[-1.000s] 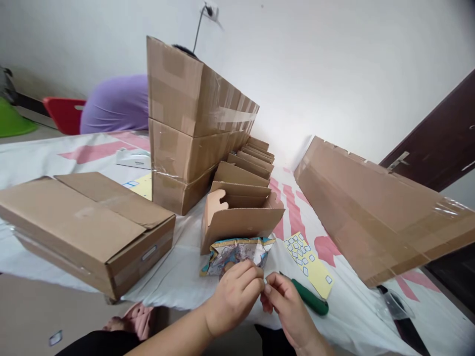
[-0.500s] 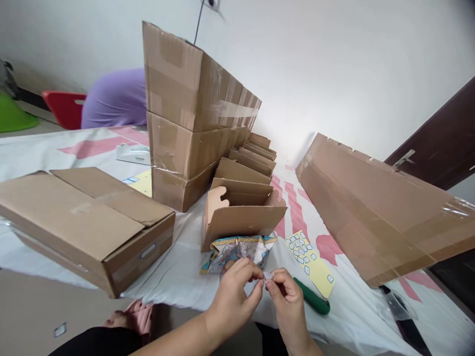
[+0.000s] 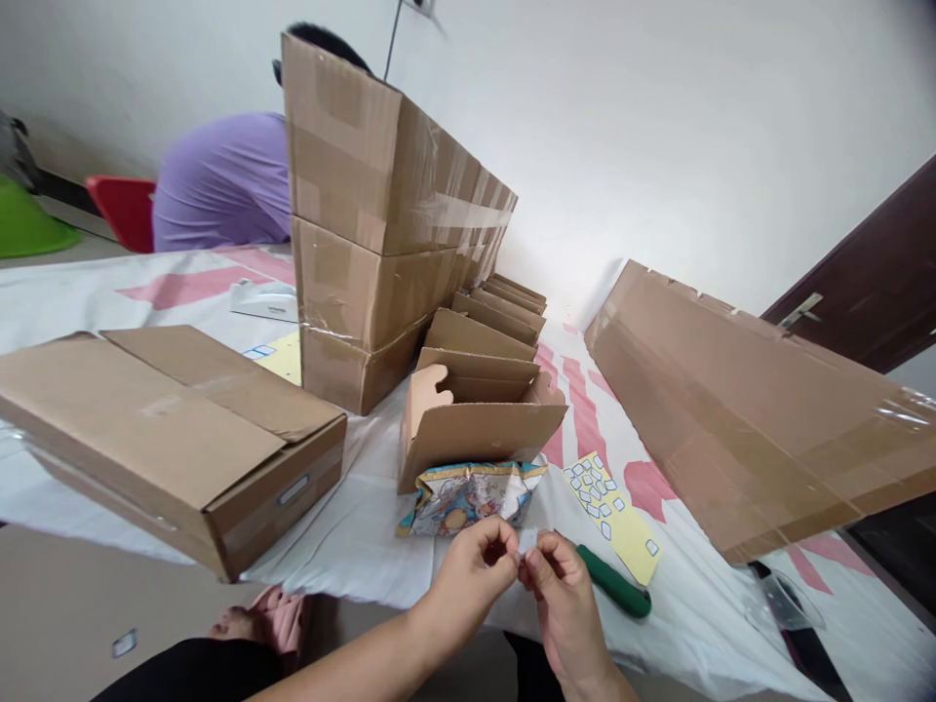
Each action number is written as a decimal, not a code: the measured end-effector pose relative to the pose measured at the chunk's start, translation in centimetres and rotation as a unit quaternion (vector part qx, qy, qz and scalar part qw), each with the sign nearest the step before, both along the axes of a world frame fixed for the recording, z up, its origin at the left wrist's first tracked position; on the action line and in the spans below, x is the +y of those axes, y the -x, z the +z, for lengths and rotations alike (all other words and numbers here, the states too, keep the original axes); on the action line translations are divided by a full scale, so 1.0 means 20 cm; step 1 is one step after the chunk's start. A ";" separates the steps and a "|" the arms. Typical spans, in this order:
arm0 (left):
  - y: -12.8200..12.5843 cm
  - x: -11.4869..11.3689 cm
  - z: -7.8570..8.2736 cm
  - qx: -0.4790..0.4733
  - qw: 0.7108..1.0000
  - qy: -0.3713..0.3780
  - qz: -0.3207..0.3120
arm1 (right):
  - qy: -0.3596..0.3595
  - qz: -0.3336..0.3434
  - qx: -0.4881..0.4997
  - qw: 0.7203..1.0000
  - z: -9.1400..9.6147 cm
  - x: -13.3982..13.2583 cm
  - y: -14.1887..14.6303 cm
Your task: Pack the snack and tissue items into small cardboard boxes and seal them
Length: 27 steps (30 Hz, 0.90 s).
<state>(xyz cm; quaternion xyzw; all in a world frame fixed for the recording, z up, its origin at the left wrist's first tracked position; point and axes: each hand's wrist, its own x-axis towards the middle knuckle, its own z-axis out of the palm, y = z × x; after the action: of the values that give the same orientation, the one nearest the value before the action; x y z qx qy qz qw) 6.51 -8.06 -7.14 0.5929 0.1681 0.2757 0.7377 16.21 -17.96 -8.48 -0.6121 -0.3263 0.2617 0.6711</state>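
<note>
Between my fingertips, just over the table's front edge, is a small whitish piece (image 3: 527, 542), perhaps a label; its exact kind is too small to tell. My left hand (image 3: 475, 575) pinches it from the left, thumb and forefinger together. From the other side my right hand (image 3: 562, 595) grips it the same way. Right behind the hands lies a shiny printed bag (image 3: 472, 499), leaning against an open cardboard box (image 3: 487, 434). A yellow sheet with several blue-edged white stickers (image 3: 610, 512) lies to the right, near a dark green handle-shaped object (image 3: 614, 583).
A closed carton (image 3: 168, 419) sits on the left. Stacked taped cartons (image 3: 343, 224) rise behind it, with a person in purple (image 3: 223, 180) beyond. Several open boxes (image 3: 479, 331) run back in a row. A long cardboard panel (image 3: 731, 409) stands at right on the cloth-covered table (image 3: 366, 546).
The whitish piece now shows more between my fingertips, and my hands have shifted only slightly. Behind the cartons, the person in purple has risen a little, so dark hair shows above them.
</note>
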 end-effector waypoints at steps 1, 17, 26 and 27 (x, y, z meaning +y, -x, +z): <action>-0.01 0.00 0.00 -0.017 0.998 0.053 -0.022 | 0.001 0.004 0.039 0.999 0.00 0.00 0.01; -0.02 0.02 -0.01 -0.008 0.992 0.098 -0.081 | -0.011 0.011 0.091 0.996 0.02 0.00 0.05; -0.04 0.03 -0.08 0.055 0.998 -0.017 -0.021 | 0.201 -0.180 -0.391 0.880 0.11 -0.25 -0.67; -0.04 0.03 -0.07 0.061 0.998 -0.026 -0.017 | 0.227 -0.180 -0.433 0.853 0.11 -0.28 -0.75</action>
<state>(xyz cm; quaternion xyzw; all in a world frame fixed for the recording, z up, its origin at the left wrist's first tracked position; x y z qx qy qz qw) 7.22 -7.49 -8.59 0.6304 0.1949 0.2307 0.7151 31.30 -23.50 -6.32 -0.8470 -0.3993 -0.0886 0.3396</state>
